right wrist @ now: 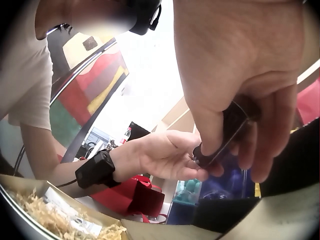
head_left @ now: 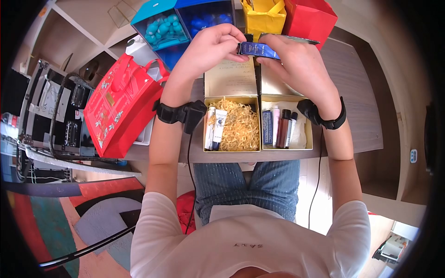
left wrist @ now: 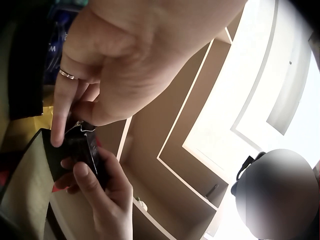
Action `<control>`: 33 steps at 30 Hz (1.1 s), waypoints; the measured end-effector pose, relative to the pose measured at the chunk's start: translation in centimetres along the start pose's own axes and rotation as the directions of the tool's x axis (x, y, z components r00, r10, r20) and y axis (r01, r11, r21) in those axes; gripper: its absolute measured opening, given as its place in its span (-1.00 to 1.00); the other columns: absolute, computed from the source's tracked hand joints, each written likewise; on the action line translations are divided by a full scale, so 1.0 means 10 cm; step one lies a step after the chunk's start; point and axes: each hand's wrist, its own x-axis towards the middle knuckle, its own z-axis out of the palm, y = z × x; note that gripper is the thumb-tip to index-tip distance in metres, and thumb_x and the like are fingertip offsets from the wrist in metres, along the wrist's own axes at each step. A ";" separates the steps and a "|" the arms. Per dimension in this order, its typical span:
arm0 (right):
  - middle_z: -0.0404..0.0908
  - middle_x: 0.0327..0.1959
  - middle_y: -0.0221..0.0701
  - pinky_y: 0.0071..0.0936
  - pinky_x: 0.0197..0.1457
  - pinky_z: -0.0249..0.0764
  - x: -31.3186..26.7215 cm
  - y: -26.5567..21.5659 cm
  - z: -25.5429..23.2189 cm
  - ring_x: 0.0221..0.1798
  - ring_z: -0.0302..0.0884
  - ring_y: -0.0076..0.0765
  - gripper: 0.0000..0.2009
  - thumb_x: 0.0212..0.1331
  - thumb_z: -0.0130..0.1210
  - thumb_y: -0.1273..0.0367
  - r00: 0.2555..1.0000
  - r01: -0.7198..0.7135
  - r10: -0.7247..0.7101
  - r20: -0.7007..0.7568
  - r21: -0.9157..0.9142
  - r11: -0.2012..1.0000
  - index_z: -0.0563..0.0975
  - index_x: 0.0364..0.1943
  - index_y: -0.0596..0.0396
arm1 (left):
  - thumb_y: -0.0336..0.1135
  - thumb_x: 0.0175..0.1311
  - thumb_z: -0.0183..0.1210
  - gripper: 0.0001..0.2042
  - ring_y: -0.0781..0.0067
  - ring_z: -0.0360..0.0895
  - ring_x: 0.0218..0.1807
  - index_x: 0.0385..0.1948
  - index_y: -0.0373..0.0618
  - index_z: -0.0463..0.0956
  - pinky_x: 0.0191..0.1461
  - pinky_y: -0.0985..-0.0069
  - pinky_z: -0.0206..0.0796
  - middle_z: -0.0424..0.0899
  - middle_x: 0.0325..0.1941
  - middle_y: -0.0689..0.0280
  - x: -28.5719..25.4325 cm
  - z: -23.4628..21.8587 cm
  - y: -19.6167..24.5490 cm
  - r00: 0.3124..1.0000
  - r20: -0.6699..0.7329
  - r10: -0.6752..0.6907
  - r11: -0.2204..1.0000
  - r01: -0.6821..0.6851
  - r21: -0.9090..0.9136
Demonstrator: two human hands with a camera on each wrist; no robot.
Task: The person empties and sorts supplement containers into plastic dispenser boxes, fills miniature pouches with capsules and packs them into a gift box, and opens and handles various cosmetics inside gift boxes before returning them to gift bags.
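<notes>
Both hands are raised above two open gift boxes. A small dark blue carton [head_left: 260, 50] lies across the right hand [head_left: 296, 60], which grips it between thumb and fingers. At the carton's left end the left hand [head_left: 211, 48] pinches the edge with thumb and fingers. In the left wrist view the carton [left wrist: 87, 145] looks dark, its near end uneven. The left gift box [head_left: 205, 125] holds shredded filler [head_left: 238, 127] and white tubes [head_left: 219, 127]; the right one [head_left: 311, 134] holds a blue carton [head_left: 267, 127] and several slim tubes and bottles [head_left: 282, 129].
A red floral bag [head_left: 118, 109] leans at the table's left. Behind stand a teal bin [head_left: 162, 28], a dark blue bin [head_left: 204, 18], a yellow bag [head_left: 264, 18] and a red bag [head_left: 310, 21]. The gift boxes' lids stand raised. Cables hang from both wrists.
</notes>
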 end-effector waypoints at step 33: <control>0.73 -0.26 -0.19 -0.14 -0.15 0.61 0.01 0.00 0.00 -0.18 0.72 0.00 -0.67 0.21 0.31 0.21 0.992 -0.016 0.018 0.121 -0.019 1.000 0.64 -0.08 0.13 | -0.38 0.33 0.35 -0.70 0.54 0.71 -0.05 0.05 -0.24 0.64 0.10 0.57 0.52 0.75 -0.06 0.29 -0.07 -0.13 0.02 0.989 0.086 0.124 0.982 -0.134 0.135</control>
